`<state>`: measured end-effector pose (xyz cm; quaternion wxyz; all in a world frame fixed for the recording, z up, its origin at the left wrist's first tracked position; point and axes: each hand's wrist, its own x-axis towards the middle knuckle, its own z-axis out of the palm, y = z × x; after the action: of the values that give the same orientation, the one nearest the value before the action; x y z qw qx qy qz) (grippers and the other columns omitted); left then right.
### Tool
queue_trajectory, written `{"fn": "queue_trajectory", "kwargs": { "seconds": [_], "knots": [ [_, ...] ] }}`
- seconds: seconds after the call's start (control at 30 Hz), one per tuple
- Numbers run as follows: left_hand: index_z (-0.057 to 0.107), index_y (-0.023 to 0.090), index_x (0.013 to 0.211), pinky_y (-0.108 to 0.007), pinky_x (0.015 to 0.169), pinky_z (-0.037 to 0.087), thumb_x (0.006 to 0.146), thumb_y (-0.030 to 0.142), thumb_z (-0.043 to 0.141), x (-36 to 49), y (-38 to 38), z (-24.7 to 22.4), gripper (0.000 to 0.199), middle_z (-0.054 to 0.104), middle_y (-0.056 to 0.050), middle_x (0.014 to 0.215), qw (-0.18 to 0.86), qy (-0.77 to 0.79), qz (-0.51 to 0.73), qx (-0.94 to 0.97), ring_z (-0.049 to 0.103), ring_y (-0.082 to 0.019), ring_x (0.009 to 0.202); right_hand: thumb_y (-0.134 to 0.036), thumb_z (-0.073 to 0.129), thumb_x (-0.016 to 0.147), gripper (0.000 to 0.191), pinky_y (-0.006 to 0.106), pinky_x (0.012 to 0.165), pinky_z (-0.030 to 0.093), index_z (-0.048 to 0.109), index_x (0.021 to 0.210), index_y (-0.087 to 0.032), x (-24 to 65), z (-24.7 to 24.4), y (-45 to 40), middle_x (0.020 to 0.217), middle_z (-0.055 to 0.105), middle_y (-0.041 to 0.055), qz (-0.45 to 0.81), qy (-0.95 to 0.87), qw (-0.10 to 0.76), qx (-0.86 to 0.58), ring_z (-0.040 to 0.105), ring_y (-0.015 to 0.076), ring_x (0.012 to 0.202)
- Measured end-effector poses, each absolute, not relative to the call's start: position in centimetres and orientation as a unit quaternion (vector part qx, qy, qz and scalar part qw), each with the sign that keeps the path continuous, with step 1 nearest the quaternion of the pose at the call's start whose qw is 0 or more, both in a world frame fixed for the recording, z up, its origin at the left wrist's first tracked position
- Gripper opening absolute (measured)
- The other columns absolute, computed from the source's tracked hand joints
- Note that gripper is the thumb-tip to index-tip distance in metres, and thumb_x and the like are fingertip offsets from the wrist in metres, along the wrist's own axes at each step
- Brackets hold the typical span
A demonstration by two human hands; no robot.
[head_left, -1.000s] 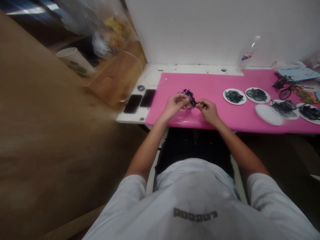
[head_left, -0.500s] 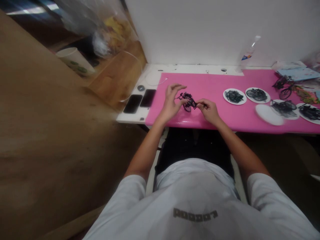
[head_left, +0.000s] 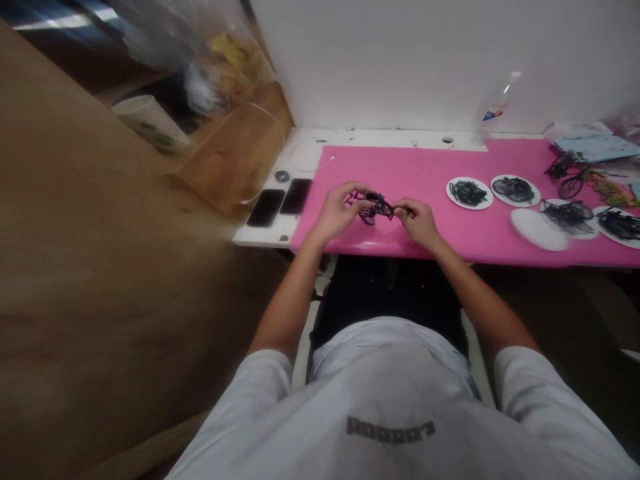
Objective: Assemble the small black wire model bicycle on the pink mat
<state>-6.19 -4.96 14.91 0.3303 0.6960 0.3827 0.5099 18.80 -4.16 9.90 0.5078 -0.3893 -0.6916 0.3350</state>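
Observation:
A small black model bicycle (head_left: 383, 207) is held between my two hands, over the pink table cover (head_left: 410, 170). The fingers and thumb of my left hand (head_left: 339, 213) are closed round its left part, hiding some of it. From the other side my right hand (head_left: 415, 219) pinches the right end, near a wheel. Whether a small separate part sits in the right fingertips is too fine to see.
White plates of black parts, among them a left plate (head_left: 453, 199), stand on the right. Near them lie a white lid-like disc (head_left: 537, 230) and another model bicycle (head_left: 570, 183). Two phones (head_left: 265, 208) lie at the left edge. A clear bottle (head_left: 497, 107) stands at the back.
My left hand has come down and its fingers have closed on the model bicycle. The bicycle has turned and its wheel now shows near my right fingertips. My right hand has hardly moved.

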Motion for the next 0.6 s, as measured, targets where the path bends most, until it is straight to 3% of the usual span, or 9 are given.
{"fn": "queue_trajectory", "kwargs": {
  "seconds": [0.3, 0.47, 0.6],
  "knots": [
    [0.091, 0.023, 0.102, -0.037, 0.094, 0.063, 0.086, 0.004, 0.083, -6.2, -5.4, 15.2, 0.026, 0.088, -0.005, 0.098, 0.31, 0.372, 0.53, 0.696, 0.079, -0.022, 0.095, -0.098, 0.07, 0.093, 0.076, 0.032, 0.06, 0.037, 0.086, 0.099, -0.024, 18.5, 10.5, -4.8, 0.077, 0.071, 0.0034, 0.299, -0.684, 0.531, -0.402, 0.046, 0.0147, 0.063],
    [0.09, 0.026, 0.102, -0.038, 0.096, 0.062, 0.088, 0.005, 0.08, -6.2, -5.8, 15.6, 0.027, 0.089, -0.004, 0.1, 0.272, 0.37, 0.514, 0.724, 0.08, -0.023, 0.095, -0.097, 0.085, 0.08, 0.075, 0.031, 0.057, 0.028, 0.084, 0.104, -0.026, 18.3, 11.0, -5.3, 0.066, 0.042, -0.0068, 0.319, -0.685, 0.526, -0.39, 0.031, 0.012, 0.058],
    [0.089, 0.025, 0.103, -0.041, 0.1, 0.064, 0.09, 0.005, 0.08, -6.0, -6.1, 15.6, 0.025, 0.089, -0.005, 0.104, 0.285, 0.358, 0.514, 0.726, 0.082, -0.023, 0.099, -0.088, 0.096, 0.075, 0.069, 0.032, 0.056, 0.03, 0.085, 0.107, -0.028, 17.8, 11.2, -6.2, 0.065, 0.04, -0.0084, 0.265, -0.689, 0.546, -0.396, 0.031, 0.0121, 0.057]
  ]
}}
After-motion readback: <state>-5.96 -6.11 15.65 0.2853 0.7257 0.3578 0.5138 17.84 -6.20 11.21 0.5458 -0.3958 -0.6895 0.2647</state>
